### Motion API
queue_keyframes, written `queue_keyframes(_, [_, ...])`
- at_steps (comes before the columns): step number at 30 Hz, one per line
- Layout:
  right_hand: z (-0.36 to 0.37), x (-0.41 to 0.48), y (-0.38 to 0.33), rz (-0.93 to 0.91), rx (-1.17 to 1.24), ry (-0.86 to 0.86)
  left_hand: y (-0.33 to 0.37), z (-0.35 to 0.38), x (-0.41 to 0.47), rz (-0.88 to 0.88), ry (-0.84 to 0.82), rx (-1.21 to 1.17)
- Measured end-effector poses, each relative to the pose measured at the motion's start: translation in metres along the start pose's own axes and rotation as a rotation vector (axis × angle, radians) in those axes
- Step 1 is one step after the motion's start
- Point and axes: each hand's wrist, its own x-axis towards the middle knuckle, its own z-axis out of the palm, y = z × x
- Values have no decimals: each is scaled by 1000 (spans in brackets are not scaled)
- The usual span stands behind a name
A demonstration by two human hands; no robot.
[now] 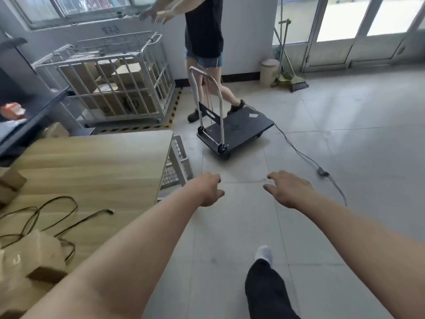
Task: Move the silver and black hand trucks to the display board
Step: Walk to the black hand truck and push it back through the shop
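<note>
I am holding my left hand (208, 189) and right hand (288, 188) outstretched, fingers loosely curled, empty, short of the black flat-deck hand truck with silver handle (232, 127).

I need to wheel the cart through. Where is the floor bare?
Bare tile lies right of the hand truck, past the cable, toward the glass doors. Crowded: left, between table, crate and wire cage cart.
</note>
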Motion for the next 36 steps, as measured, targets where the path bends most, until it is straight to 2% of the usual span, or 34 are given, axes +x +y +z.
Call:
queue_keyframes(7, [-62,200,-3,-67,17,26,-15,-83,167,-82,63,-13])
queue_keyframes(15, [-136,369,-9,-140,-3,6,-30,-163,325,-122,68,-71])
queue_keyframes(22, [-154,503,-23,-118,-6,-5,-75,-211,469,-153,85,-38])
queue_keyframes(28, [-166,653,-64,-66,33,-3,-138,-265,601,-164,155,13])
queue_keyframes(32, [-166,735,-105,-63,82,-96,-184,-299,669,-172,83,10])
queue_keyframes(36, [-161,801,-140,-66,115,-67,-219,-316,721,-171,42,2])
